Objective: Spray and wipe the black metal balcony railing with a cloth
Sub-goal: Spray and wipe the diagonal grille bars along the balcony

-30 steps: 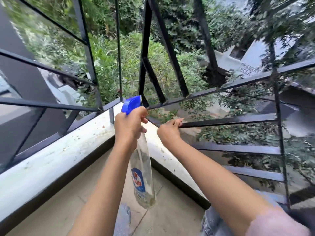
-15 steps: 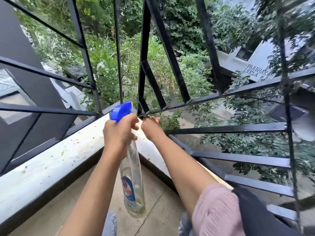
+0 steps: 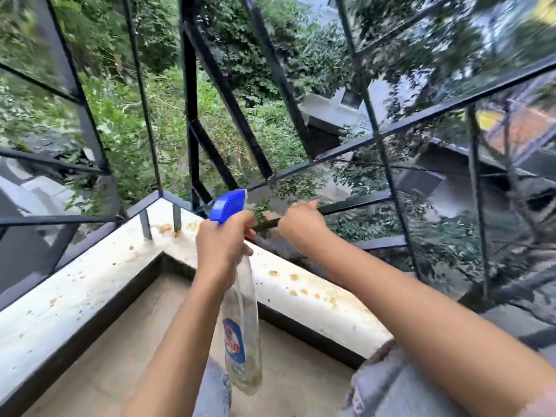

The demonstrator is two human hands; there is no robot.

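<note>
Left hand [image 3: 224,245] gripping bottle [image 3: 240,326]; right hand [image 3: 301,225] gripping rail [image 3: 355,203].
Nozzle [image 3: 228,204] is sitting close to the fingers: spray could be wetting them, loosening that hold.

Spray bottle [image 3: 240,320] left of the railing bar [image 3: 355,203], above the ledge [image 3: 90,284].

I'm on an upstairs home balcony: black railing [image 3: 189,85] set in a stained white ledge [image 3: 90,272], bare floor [image 3: 144,341], shrubs [image 3: 126,130] and a house [image 3: 328,106] below.
</note>
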